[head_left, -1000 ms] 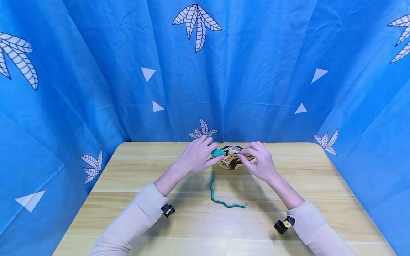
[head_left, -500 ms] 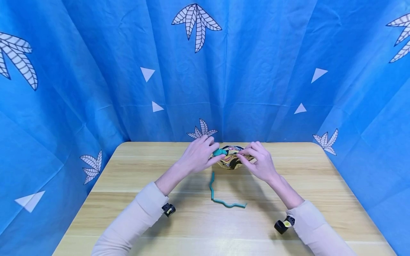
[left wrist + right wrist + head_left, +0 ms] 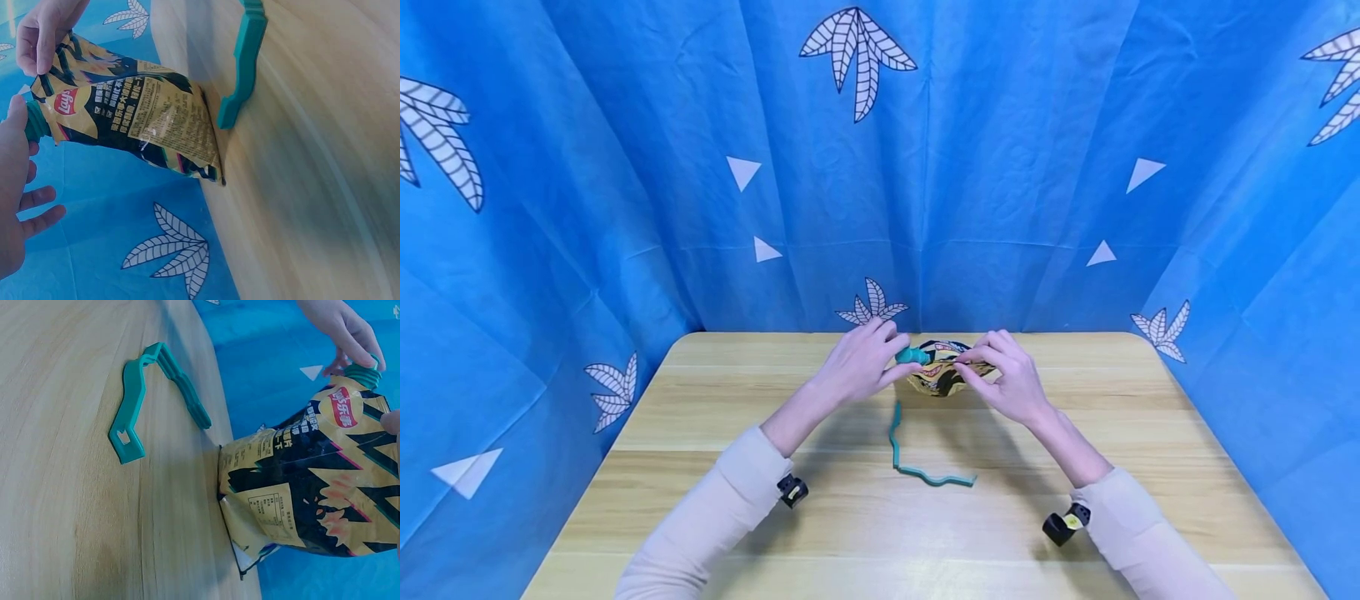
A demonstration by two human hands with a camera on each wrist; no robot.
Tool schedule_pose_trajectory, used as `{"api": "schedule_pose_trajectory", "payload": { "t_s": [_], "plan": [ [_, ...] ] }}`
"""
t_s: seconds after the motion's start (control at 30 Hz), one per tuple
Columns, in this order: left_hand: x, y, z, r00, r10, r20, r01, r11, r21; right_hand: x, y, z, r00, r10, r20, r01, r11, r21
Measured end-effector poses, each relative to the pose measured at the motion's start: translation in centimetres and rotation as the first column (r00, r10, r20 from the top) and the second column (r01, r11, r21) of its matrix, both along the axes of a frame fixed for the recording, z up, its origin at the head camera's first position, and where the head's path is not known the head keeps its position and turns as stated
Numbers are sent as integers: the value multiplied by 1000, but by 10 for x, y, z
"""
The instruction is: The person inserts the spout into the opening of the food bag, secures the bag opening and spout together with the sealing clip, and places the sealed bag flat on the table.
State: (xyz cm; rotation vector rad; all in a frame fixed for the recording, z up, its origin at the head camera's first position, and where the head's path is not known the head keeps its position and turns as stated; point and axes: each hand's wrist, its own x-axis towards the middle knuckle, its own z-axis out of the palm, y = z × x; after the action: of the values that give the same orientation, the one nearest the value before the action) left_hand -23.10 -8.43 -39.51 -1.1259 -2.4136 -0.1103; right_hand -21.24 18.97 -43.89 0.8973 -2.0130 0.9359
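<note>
A gold-and-black Lay's chip bag (image 3: pixel 942 382) stands upright on the table near its back edge. At the bag's top left corner sits a green ridged cap-like piece (image 3: pixel 364 375). My left hand (image 3: pixel 859 360) pinches this piece between thumb and index finger, its other fingers extended in the left wrist view. With thumb and fingertips, my right hand (image 3: pixel 1009 379) pinches the top edge of the bag on the other side. A green hinged bag clip (image 3: pixel 897 446) lies unfolded on the table in front of the bag, touched by neither hand.
The wooden table (image 3: pixel 850 533) has rounded back corners. A blue curtain (image 3: pixel 1022 167) with white leaf prints hangs right behind it and along both sides. Small black cameras (image 3: pixel 1060 527) are strapped at both wrists.
In my left hand the green cap-like piece has turned, its round top facing up earlier and its ridged side showing now. Both hands stay at the bag's top; the clip lies still.
</note>
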Motion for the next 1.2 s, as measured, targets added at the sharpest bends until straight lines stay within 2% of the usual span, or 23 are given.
{"api": "schedule_pose_trajectory", "payload": {
  "t_s": [0.3, 0.87, 1.2],
  "plan": [
    [0, -4, -5, 1000, -3, 6, 3, 1000, 6, -1, 0, 0, 1000, 5, 1, -5, 1000, -4],
    [4, -4, -5, 1000, -10, 19, 10, 1000, -1, 1, -1, 1, 1000, -4, 6, 4, 1000, 10],
    [1, -3, -4, 999, 19, 46, -17, 999, -30, 1, -2, 2, 1000, 26, -6, -26, 1000, 4]
  ]
}}
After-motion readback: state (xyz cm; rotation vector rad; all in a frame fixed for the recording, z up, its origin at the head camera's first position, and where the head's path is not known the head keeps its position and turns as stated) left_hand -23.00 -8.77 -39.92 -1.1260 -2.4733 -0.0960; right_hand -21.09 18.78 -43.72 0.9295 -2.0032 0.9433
